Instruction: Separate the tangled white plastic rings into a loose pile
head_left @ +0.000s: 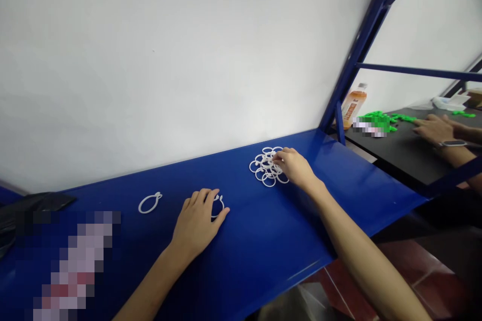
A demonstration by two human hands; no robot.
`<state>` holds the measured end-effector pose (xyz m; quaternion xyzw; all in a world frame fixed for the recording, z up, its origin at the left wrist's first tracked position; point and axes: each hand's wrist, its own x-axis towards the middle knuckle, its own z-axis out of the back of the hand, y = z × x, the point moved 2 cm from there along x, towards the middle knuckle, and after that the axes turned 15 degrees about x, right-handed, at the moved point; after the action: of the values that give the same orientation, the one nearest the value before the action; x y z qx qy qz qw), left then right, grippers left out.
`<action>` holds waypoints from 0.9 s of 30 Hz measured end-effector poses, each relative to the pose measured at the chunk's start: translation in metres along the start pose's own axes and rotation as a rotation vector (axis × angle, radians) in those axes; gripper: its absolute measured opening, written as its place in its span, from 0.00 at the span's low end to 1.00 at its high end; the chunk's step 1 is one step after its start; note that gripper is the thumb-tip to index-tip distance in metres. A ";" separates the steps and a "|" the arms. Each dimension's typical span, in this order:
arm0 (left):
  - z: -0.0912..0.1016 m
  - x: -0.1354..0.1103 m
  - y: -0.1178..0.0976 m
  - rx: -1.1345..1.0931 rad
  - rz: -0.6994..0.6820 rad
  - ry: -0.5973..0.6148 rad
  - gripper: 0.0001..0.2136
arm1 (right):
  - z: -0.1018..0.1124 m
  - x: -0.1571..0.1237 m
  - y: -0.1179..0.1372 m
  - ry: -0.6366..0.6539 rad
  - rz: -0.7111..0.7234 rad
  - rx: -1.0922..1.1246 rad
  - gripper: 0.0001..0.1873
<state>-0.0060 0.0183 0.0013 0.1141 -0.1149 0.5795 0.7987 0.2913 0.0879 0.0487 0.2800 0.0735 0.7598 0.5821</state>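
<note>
My left hand (198, 223) rests low over the blue table, its thumb and fingers curved around a white plastic ring (223, 202) with small knobs at its top. The palm hides part of that ring. My right hand (296, 166) reaches into a cluster of similar white rings (268, 180), fingertips pinched together on one at the right side. Just which ring they grip is partly hidden. Left of my left hand, a single white ring with a small loop (149, 204) lies flat and apart.
The blue table (248, 256) runs along a white wall. Black plastic (33, 208) lies at the left. Beyond a blue metal frame (361, 45), another person's hands (437, 129) work over green pieces (404, 118) on a black table, near an orange drink bottle (354, 105).
</note>
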 end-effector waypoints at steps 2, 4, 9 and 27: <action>0.001 0.000 0.000 0.011 0.006 -0.005 0.20 | 0.001 0.000 -0.002 0.013 -0.017 0.008 0.07; 0.001 0.000 0.000 0.029 0.013 -0.007 0.21 | -0.001 0.000 -0.002 0.014 -0.022 -0.024 0.06; 0.002 0.000 0.000 0.086 0.033 -0.009 0.22 | -0.002 0.001 -0.001 -0.031 -0.009 -0.127 0.06; 0.011 0.005 -0.007 -0.152 -0.043 -0.171 0.06 | -0.035 -0.030 0.073 0.209 0.432 0.441 0.11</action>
<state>0.0013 0.0170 0.0133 0.1047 -0.2237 0.5402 0.8045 0.2163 0.0453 0.0415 0.3290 0.2347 0.8562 0.3218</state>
